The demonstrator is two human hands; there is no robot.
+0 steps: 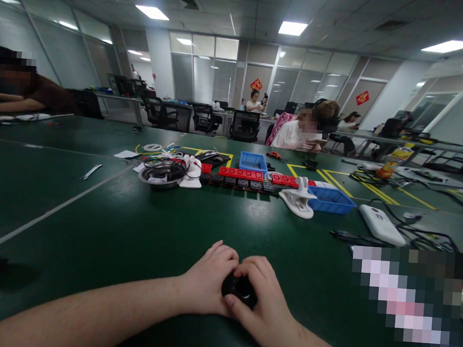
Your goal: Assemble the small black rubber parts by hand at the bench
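Note:
Both my hands meet low in the middle of the green table point(132, 230). A small round black object point(240, 289) sits between them. My left hand point(207, 277) curls against its left side with fingers closed. My right hand point(260, 297) wraps over it from the right, thumb under its front edge. I cannot make out what the black object is; most of it is hidden by my fingers.
Farther back lie a metal bowl with cables point(162, 173), red and black parts in rows point(241, 178), two blue bins point(330, 199), a white clip stand point(299, 199) and a white device point(381, 224). People sit at the far table and at the left.

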